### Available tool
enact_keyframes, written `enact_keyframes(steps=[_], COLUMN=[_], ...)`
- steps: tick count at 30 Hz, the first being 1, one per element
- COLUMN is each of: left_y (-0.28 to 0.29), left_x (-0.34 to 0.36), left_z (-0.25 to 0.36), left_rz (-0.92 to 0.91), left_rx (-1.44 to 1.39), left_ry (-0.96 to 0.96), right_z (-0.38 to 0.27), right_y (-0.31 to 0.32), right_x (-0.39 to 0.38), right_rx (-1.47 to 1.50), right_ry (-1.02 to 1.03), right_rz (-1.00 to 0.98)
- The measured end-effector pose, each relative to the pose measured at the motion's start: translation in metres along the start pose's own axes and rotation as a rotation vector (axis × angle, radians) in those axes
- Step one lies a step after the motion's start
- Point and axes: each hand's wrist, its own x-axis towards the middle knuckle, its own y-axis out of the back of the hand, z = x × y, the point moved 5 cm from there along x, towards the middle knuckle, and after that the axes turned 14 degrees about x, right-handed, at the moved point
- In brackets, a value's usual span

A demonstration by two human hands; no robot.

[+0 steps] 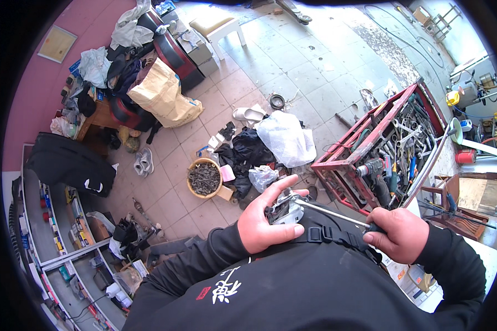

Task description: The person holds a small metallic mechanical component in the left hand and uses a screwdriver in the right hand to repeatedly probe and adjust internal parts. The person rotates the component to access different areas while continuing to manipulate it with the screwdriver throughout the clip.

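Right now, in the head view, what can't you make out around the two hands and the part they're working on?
- Metal part: mostly covered by the left hand; its shape is unclear.
- Screwdriver handle: buried in the right hand.
- Screwdriver tip: lost against the part, too small to see what it engages.
- Red tool tray: contents jumbled and too small to sort.

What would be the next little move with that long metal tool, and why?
Probably a short swing of the long metal ratchet handle by the right hand. Its head already sits on the small grey metal part, which the left hand clasps against the body, while the right hand grips the far end of the handle.
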Motion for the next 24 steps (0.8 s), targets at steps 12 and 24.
enact_keyframes(steps=[12, 24], left_y=[-0.006, -0.009], left_x=[-0.004, -0.004], left_z=[0.000, 0.005], left_rz=[-0.006, -0.024], left_rx=[-0.130, -0.079], left_ry=[0.065, 0.033], right_z=[0.001, 0.015], right_y=[-0.028, 0.017], right_x=[0.017, 0.003], right_rx=[-0.141, 0.082], right_ry=[0.250, 0.144], right_rz=[0.292, -0.030])
